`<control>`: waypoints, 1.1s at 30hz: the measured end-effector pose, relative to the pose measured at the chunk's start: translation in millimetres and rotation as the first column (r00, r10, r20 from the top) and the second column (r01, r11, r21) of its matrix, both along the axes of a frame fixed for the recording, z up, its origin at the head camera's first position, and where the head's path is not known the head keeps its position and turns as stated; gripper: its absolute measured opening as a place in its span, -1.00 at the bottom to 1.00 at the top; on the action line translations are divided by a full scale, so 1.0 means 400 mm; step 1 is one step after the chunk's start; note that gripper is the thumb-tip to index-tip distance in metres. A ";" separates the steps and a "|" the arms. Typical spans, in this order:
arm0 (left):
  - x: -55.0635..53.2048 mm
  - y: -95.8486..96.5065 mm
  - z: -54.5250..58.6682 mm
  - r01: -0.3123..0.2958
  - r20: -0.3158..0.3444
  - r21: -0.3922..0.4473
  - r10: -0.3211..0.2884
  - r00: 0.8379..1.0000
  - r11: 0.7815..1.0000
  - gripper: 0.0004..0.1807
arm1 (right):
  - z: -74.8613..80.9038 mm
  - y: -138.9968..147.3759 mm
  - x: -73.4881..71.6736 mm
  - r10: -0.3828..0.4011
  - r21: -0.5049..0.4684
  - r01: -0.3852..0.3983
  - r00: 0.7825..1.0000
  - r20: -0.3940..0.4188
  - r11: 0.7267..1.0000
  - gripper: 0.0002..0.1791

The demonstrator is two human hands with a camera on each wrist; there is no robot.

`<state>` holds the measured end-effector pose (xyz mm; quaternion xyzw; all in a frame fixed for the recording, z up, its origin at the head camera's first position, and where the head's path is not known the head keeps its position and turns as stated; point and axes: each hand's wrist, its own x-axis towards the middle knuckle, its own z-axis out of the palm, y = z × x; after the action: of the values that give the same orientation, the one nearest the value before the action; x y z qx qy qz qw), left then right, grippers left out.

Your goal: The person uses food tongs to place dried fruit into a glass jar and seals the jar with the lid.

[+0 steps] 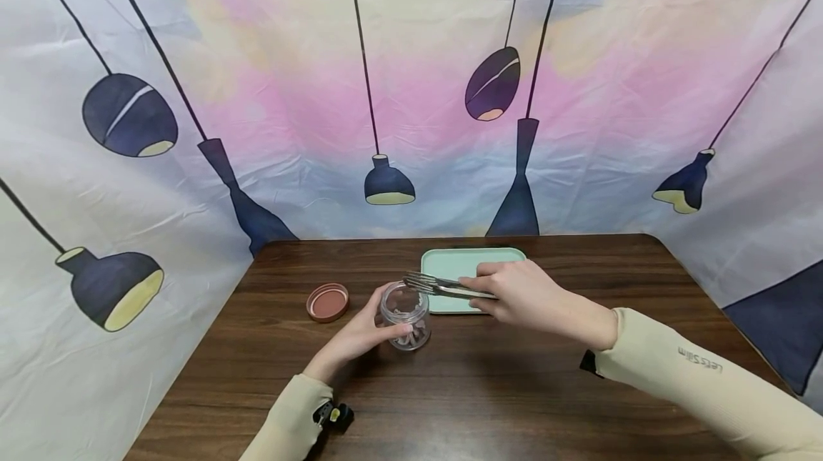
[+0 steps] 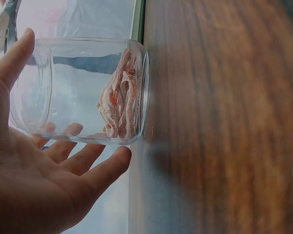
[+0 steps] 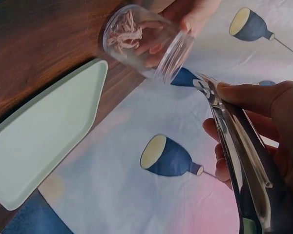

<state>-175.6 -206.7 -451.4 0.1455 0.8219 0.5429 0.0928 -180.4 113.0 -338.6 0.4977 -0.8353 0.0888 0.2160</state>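
Curling round a clear jar (image 1: 405, 317), the left hand (image 1: 363, 332) seems to steady it mouth-up, pinkish strands (image 2: 119, 97) at its bottom too tangled to identify. Right of it, the right hand (image 1: 524, 293) grips fork-tined metal utensils (image 1: 445, 286), tips near the mouth, one tool or several unclear; a reddish-brown lid (image 1: 328, 303) lies left of the left hand, and a mint tray (image 1: 463, 259) beyond the right, partly hidden.

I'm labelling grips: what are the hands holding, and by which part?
Left hand: clear jar, around its side. Right hand: tined metal utensil, behind the tines.
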 end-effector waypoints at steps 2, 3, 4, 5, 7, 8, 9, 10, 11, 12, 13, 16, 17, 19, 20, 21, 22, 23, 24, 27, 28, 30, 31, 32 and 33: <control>0.000 0.000 0.000 0.004 -0.004 0.005 -0.004 1.000 1.000 -0.04 | 0.003 0.009 -0.003 -0.017 -0.005 0.017 1.000 -0.001 1.000 -0.62; -0.001 0.001 0.000 0.003 -0.005 0.006 -0.003 1.000 1.000 -0.03 | 0.004 0.013 -0.005 -0.029 -0.006 0.029 1.000 -0.004 1.000 -0.60; -0.001 0.000 0.001 0.002 -0.004 0.007 -0.002 1.000 1.000 -0.03 | 0.005 0.016 -0.007 -0.040 -0.006 0.040 0.999 -0.006 0.999 -0.58; -0.001 0.000 0.001 0.001 -0.002 0.007 -0.001 1.000 1.000 -0.03 | 0.007 0.019 -0.008 -0.051 -0.005 0.051 0.999 -0.004 0.999 -0.55; -0.001 -0.001 0.002 -0.003 -0.001 0.010 0.003 1.000 1.000 -0.03 | 0.010 0.024 -0.009 -0.070 -0.009 0.070 0.998 0.004 0.998 -0.51; -0.001 -0.001 0.002 -0.004 0.000 0.010 0.004 1.000 1.000 -0.03 | 0.010 0.025 -0.009 -0.076 -0.012 0.076 0.997 0.008 0.997 -0.49; -0.001 -0.001 0.003 -0.005 0.000 0.010 0.005 1.000 1.000 -0.04 | 0.010 0.027 -0.010 -0.080 -0.015 0.081 0.997 0.009 0.997 -0.47; -0.002 -0.001 0.002 -0.003 -0.002 0.011 0.003 1.000 1.000 -0.04 | 0.010 0.027 -0.010 -0.082 -0.019 0.082 0.997 0.012 0.996 -0.45; -0.002 0.000 0.002 -0.003 -0.003 0.011 0.003 1.000 1.000 -0.05 | 0.009 0.027 -0.010 -0.083 -0.023 0.083 0.996 0.017 0.996 -0.44; -0.001 0.000 0.002 -0.002 -0.004 0.010 0.002 1.000 1.000 -0.05 | 0.008 0.027 -0.010 -0.084 -0.026 0.084 0.996 0.016 0.996 -0.43; -0.001 0.000 0.002 -0.002 -0.005 0.008 0.002 1.000 1.000 -0.05 | 0.006 0.027 -0.011 -0.085 -0.027 0.085 0.996 0.016 0.996 -0.43; -0.002 0.001 0.000 -0.005 -0.006 0.002 0.005 1.000 1.000 -0.05 | 0.003 0.027 -0.012 -0.086 -0.031 0.087 0.996 0.018 0.996 -0.40; -0.002 0.001 -0.001 -0.006 -0.006 0.002 0.006 1.000 1.000 -0.04 | 0.002 0.027 -0.013 -0.088 -0.032 0.089 0.996 0.018 0.996 -0.39; -0.002 0.001 -0.002 -0.007 -0.004 0.001 0.007 1.000 1.000 -0.04 | 0.000 0.030 -0.017 -0.091 -0.037 0.092 0.996 0.022 0.995 -0.39; -0.003 0.001 -0.003 -0.006 -0.004 0.002 0.006 1.000 1.000 -0.04 | -0.001 0.033 -0.019 -0.094 -0.041 0.095 0.995 0.023 0.995 -0.39; -0.003 0.001 -0.003 -0.006 -0.003 0.005 0.006 1.000 1.000 -0.04 | -0.003 0.035 -0.022 -0.098 -0.045 0.099 0.995 0.026 0.994 -0.38; -0.004 0.001 -0.003 -0.005 -0.002 0.006 0.005 1.000 1.000 -0.05 | -0.004 0.039 -0.025 -0.105 -0.049 0.106 0.994 0.027 0.993 -0.38; -0.005 0.001 -0.004 -0.004 -0.002 0.007 0.004 1.000 1.000 -0.05 | -0.006 0.043 -0.028 -0.114 -0.054 0.116 0.993 0.030 0.992 -0.38; -0.005 0.001 -0.004 -0.003 -0.003 0.008 0.003 1.000 1.000 -0.05 | -0.008 0.047 -0.031 -0.124 -0.060 0.126 0.992 0.032 0.990 -0.38; -0.006 0.001 -0.005 0.002 -0.004 0.008 -0.002 1.000 1.000 -0.06 | -0.013 0.064 -0.040 -0.167 -0.077 0.170 0.985 0.051 0.982 -0.37; -0.007 0.000 -0.005 0.003 -0.005 0.006 -0.003 1.000 1.000 -0.06 | -0.014 0.071 -0.043 -0.182 -0.084 0.187 0.981 0.060 0.979 -0.37; -0.006 0.000 -0.006 0.003 -0.009 0.004 -0.003 1.000 1.000 -0.06 | -0.015 0.084 -0.049 -0.213 -0.093 0.219 0.974 0.078 0.971 -0.36; -0.006 0.000 -0.006 0.003 -0.010 0.002 -0.003 1.000 1.000 -0.05 | -0.015 0.091 -0.051 -0.226 -0.099 0.234 0.970 0.086 0.967 -0.36; -0.005 -0.001 -0.006 0.002 -0.012 0.001 -0.002 1.000 1.000 -0.05 | -0.014 0.098 -0.054 -0.240 -0.103 0.250 0.966 0.093 0.963 -0.36; -0.004 -0.001 -0.006 0.001 -0.012 0.001 -0.001 1.000 1.000 -0.05 | -0.014 0.105 -0.057 -0.254 -0.108 0.264 0.962 0.099 0.958 -0.36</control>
<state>-177.3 -207.0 -453.8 0.1492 0.8221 0.5424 0.0878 -203.0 154.9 -344.3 0.3658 -0.8948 0.1308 0.2202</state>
